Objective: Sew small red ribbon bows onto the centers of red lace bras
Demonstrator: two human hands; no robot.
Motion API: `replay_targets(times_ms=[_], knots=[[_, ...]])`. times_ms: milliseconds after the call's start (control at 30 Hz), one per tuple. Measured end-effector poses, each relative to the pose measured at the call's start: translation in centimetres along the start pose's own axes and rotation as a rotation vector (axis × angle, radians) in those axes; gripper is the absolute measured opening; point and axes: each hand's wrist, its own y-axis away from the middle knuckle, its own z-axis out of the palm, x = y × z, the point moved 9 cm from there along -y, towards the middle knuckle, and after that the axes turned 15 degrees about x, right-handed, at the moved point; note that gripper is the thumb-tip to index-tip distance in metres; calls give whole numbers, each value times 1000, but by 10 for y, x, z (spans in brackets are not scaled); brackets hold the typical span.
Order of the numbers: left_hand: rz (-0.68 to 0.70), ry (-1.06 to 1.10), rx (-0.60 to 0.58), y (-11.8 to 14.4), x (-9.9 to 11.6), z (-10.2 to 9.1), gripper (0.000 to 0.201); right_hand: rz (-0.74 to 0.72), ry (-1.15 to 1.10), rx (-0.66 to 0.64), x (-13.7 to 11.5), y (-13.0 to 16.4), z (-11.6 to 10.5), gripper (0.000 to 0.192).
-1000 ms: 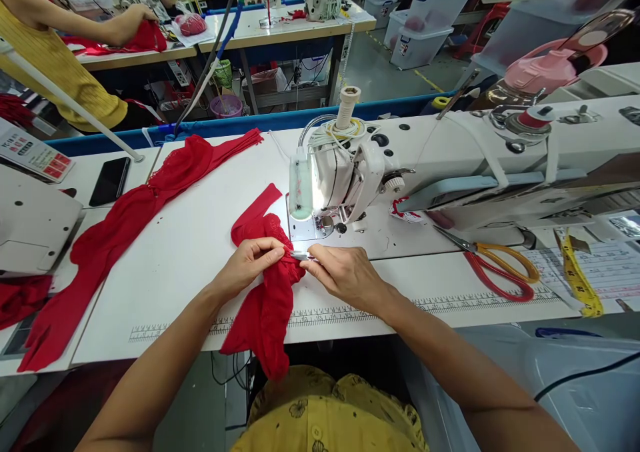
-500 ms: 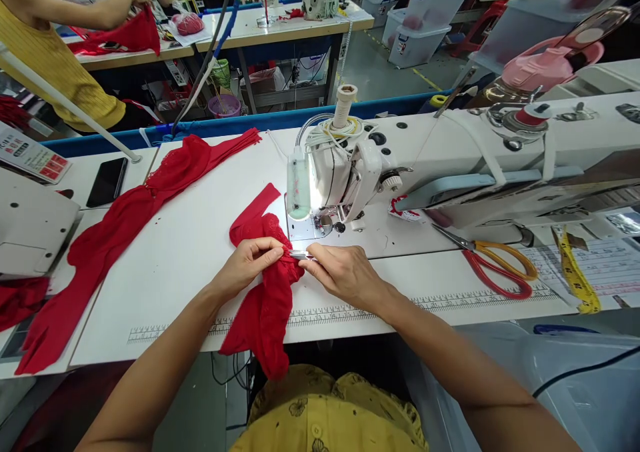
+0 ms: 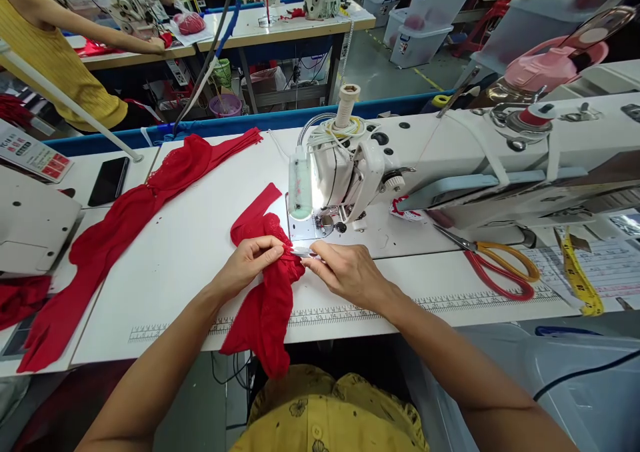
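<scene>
Near the sewing machine (image 3: pixel 345 179), my left hand (image 3: pixel 250 263) pinches red fabric (image 3: pixel 273 305) and my right hand (image 3: pixel 353 272) grips a small metallic tool (image 3: pixel 302 252), fingers (image 3: pixel 270 256) closed on each.

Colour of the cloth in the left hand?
Red; the cloth in the left hand shows best in the head view, the only one.

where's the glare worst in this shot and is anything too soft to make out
Head view: a bright white glow by the left end of the sewing machine; head view: writing on the paper at right too soft to read, and the small tool in the right hand hard to make out.
</scene>
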Motion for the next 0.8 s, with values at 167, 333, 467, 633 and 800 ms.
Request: replay_targets(times_ms=[167,333,467,633,800], knots=[[15,34,49,-2,6,-5,24,182,-144,69,11,-1,-5,28],[4,58,64,1,8,-7,24,256,-247,31,8,-1,-2,26],[-120,181,97,1,-1,-11,26,260,-304,-64,-10,1,-4,30],[59,419,678,-3,11,-89,23,307,-383,-139,-29,7,-6,32],[215,371,911,11,17,-113,23,294,-400,-132,-33,6,5,33]])
